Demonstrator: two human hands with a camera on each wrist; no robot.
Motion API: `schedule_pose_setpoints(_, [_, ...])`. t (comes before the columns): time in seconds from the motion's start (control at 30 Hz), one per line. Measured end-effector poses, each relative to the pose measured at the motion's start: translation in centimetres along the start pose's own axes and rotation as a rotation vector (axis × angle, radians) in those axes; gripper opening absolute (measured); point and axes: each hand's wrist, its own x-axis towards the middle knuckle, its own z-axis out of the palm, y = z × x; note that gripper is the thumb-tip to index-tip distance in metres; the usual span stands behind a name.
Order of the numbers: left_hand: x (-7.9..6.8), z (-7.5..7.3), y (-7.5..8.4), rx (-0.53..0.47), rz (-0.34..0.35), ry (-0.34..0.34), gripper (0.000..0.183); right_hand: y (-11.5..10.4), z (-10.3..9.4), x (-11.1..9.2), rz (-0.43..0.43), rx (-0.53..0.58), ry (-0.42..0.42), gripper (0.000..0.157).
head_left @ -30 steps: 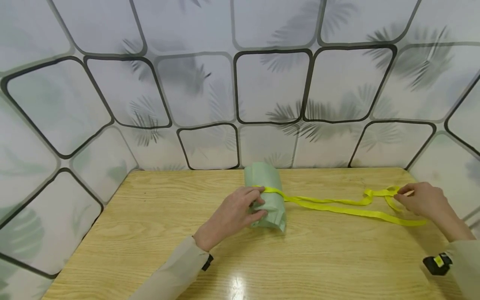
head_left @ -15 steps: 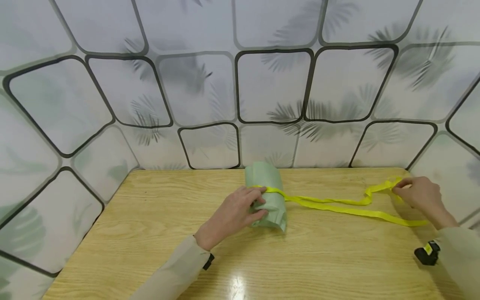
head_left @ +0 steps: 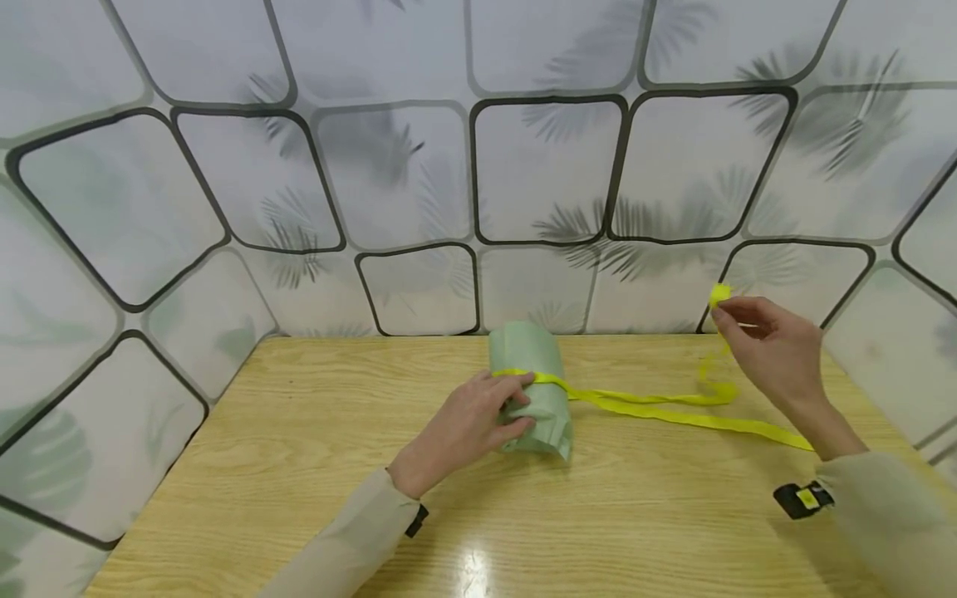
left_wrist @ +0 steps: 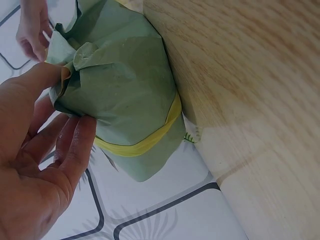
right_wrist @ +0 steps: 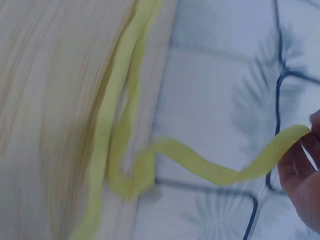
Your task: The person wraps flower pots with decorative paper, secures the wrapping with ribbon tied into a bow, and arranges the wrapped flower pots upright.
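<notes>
A package wrapped in pale green paper lies on the table with a yellow ribbon around its middle. My left hand grips the package from the left, one finger close to the ribbon. In the left wrist view, thumb and fingers hold the gathered end of the paper, below which the ribbon band runs. Between thumb and fingers, my right hand pinches one ribbon end, raised over the table's far right. That tail hangs in a loose curve in the right wrist view.
The wood-grain table ends at the back against a wall covering with rounded outlines and leaf prints. The other ribbon tail lies along the tabletop toward the right.
My right hand has lifted the ribbon end off the far right of the table, moving up and left. The left hand and the package have stayed in place.
</notes>
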Motion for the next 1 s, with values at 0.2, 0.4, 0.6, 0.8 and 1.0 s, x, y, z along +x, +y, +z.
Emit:
schedule_pose_setpoints(0.2, [0.0,0.0,-0.1,-0.016,-0.001,0.000,0.021,-3.6,4.6,-0.7,-0.131,0.157,-0.174,0.021])
schedule_pose_setpoints(0.4, [0.0,-0.2,0.0,-0.030,-0.002,-0.005,0.020,-5.7,9.2,-0.9,-0.244,0.236,-0.267,0.013])
schedule_pose_setpoints(0.6, [0.0,-0.2,-0.1,-0.036,0.011,-0.007,0.022,-8.1,12.6,0.0,-0.358,0.268,-0.326,0.011])
schedule_pose_setpoints(0.8, [0.0,-0.1,-0.1,-0.037,0.025,0.003,0.021,-11.6,14.4,1.6,-0.375,0.256,-0.383,0.008])
schedule_pose_setpoints(1.0, [0.0,0.0,-0.2,-0.031,0.026,0.006,0.022,-14.0,15.1,2.2,-0.383,0.200,-0.461,0.010])
